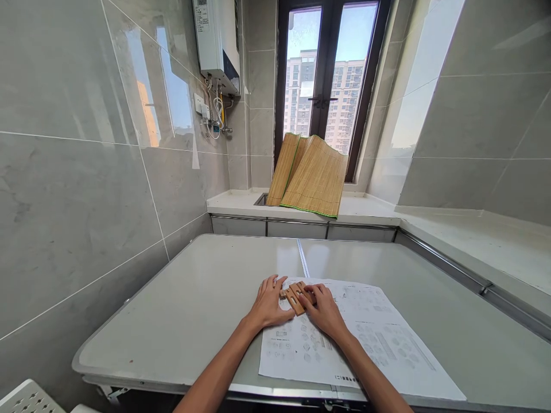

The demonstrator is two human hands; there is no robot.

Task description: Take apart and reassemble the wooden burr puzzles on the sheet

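Note:
Several small brown wooden pieces with slots [294,300] lie side by side, slanted, over the upper left part of a large printed sheet [365,321]. My left hand [271,303] is at their left, thumb and fingers spread apart, with the thumb tip near the lower end of the pieces. A smaller wooden block [283,294] shows close to the left fingers. My right hand [323,310] has its fingers bent over the right end of the pieces and grips them there. Its fingertips partly cover that end.
The sheet lies on a pale folding table [172,298] with a centre seam. Beyond stands a white counter ledge [241,203] with a folded bamboo mat [316,175] under a window. A tiled wall is at the left, and a perforated white seat [30,398] is at bottom left.

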